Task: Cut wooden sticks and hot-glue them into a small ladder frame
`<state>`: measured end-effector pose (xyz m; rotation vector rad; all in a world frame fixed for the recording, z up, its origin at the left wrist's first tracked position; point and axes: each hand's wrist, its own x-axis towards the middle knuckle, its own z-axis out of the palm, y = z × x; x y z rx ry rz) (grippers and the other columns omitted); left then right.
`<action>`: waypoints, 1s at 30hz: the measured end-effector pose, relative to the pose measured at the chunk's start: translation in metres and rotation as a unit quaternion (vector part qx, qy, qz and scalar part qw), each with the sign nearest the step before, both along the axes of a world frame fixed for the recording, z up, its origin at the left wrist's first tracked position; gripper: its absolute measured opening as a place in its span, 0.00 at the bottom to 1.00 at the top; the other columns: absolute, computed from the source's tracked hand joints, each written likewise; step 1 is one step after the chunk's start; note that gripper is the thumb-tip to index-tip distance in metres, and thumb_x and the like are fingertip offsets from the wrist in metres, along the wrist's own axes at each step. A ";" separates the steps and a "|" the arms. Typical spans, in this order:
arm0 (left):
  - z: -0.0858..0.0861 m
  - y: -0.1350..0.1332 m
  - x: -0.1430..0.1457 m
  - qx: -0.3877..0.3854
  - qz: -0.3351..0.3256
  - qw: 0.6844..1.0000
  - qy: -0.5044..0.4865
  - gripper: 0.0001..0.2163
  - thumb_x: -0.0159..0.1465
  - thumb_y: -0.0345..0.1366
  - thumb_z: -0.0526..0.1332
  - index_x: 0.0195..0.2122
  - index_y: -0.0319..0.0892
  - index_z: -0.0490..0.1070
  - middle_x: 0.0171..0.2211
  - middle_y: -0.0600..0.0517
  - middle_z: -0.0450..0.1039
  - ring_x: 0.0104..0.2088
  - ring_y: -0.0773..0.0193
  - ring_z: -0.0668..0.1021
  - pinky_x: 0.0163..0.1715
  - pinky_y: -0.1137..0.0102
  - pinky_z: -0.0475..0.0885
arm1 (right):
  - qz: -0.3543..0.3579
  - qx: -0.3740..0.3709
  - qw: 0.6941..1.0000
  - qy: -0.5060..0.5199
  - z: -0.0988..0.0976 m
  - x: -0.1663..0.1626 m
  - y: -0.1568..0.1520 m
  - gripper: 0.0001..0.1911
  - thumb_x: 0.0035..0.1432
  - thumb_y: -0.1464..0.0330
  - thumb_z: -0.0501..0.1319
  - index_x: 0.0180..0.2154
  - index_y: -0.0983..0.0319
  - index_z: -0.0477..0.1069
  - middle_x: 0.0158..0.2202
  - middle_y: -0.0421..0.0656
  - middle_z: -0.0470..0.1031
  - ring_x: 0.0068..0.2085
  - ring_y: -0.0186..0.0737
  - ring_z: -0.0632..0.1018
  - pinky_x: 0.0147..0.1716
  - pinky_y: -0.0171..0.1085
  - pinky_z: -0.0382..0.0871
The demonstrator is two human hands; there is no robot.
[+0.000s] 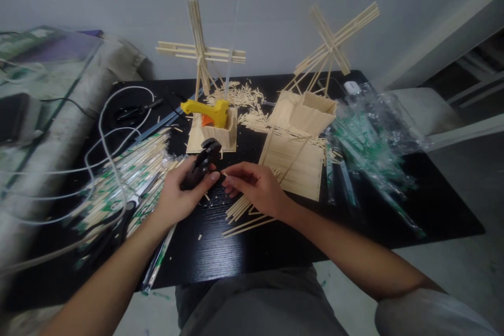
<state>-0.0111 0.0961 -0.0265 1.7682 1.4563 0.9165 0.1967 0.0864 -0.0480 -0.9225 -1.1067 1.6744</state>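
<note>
Step in hand: looks like work on single sticks, black tool [201, 167] in one hand, pale stick bit [224, 174] in the other.
Next move: probably calls for steady fingers and good alignment between tool and bit.
Left hand [183, 191]: wrapped around the tool, thumb along its near side, tool tilted up and away.
Right hand [258, 186]: fingertips pinched, seemingly on the bit (blurry from where I stand), wrist over the loose sticks [240, 211].
Arms: both reaching in from the near edge, hands nearly meeting above the worktop [220, 254].
Around: stick panel [303, 165] beyond the right hand; yellow glue gun [210, 111] on the left model's stick box [218, 138].
</note>
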 end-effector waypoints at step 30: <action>-0.003 0.002 -0.001 0.130 -0.051 0.926 0.350 0.12 0.66 0.39 0.55 0.47 0.41 0.70 0.40 0.42 0.78 0.41 0.47 0.80 0.40 0.59 0.72 | -0.086 -0.015 0.995 0.041 0.011 0.003 0.005 0.17 0.50 0.58 0.79 0.34 0.60 0.78 0.29 0.39 0.82 0.30 0.38 0.84 0.29 0.36 0.82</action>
